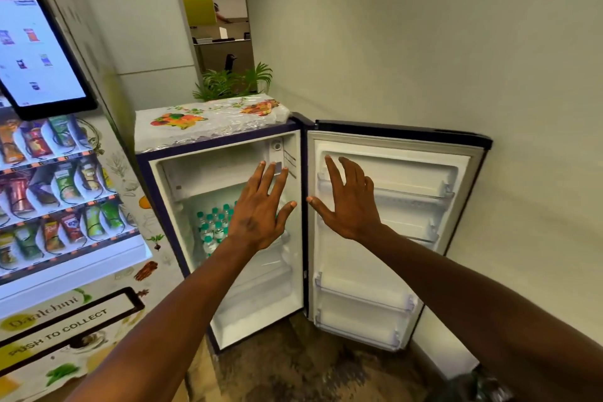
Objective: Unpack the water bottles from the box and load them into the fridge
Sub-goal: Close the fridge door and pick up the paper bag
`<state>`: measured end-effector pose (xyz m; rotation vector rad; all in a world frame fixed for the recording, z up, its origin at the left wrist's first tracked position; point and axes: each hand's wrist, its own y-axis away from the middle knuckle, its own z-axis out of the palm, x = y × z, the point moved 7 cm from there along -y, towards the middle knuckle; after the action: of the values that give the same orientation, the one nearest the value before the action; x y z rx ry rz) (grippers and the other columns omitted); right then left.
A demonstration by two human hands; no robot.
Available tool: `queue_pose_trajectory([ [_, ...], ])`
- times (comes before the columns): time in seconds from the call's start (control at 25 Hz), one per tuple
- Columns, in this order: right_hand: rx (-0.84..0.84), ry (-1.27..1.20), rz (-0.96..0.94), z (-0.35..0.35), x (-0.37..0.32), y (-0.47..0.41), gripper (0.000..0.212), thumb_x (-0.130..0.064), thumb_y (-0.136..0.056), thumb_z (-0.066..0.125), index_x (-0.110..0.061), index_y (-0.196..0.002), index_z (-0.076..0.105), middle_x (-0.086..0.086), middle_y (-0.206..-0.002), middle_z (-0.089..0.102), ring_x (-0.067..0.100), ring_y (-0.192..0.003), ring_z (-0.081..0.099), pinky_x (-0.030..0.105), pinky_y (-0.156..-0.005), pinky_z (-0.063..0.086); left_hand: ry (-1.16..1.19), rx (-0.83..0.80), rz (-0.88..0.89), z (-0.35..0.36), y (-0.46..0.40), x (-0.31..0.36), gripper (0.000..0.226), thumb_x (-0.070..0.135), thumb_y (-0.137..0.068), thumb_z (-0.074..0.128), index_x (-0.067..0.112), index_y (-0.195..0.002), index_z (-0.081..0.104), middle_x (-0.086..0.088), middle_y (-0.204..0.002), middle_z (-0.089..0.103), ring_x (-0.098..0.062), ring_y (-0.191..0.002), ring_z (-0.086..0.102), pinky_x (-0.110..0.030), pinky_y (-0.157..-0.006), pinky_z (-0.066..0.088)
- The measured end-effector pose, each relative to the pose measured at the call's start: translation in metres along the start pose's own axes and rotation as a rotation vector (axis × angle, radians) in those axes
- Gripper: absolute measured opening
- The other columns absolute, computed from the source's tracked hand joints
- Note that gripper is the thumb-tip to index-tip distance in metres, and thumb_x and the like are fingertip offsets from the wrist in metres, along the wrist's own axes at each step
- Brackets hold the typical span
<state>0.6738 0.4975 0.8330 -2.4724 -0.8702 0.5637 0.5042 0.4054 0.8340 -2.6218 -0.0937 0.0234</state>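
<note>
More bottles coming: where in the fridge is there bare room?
The door racks show nothing in them, top to bottom. The lower shelves below the water bottles are bare too. The bottles' shelf is crowded on its left; its right is hidden by the left hand.

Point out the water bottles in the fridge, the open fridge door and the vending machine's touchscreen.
water bottles point(213, 228): head view, on the green-capped cluster on the shelf.
fridge door point(391, 248): head view, on its white inner liner.
touchscreen point(36, 52): head view, on the lit display.
</note>
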Motion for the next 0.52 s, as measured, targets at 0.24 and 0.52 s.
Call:
queue_pose_trajectory([
  [0.24,0.002,0.009,0.033,-0.033,0.063,0.034,0.088,-0.076,-0.09,0.034,-0.024,-0.16,0.019,0.01,-0.164,0.025,0.032,-0.15,0.026,0.056,-0.116,0.03,0.06,0.001,0.003,0.013,-0.015,0.067,0.072,0.061,-0.102,0.024,0.023,-0.16,0.01,-0.008,-0.167,0.01,-0.027,-0.155,0.001,-0.047,-0.124,0.014],
  [0.52,0.037,0.044,0.116,-0.048,0.126,0.015,0.09,-0.075,-0.091,0.035,-0.022,-0.161,0.012,0.01,-0.167,0.017,0.031,-0.154,0.015,0.054,-0.118,0.022,0.069,0.008,0.085,0.028,-0.071,0.097,0.071,0.06,-0.101,0.022,0.022,-0.16,0.01,-0.007,-0.167,0.011,-0.024,-0.154,-0.003,-0.039,-0.12,0.0],
])
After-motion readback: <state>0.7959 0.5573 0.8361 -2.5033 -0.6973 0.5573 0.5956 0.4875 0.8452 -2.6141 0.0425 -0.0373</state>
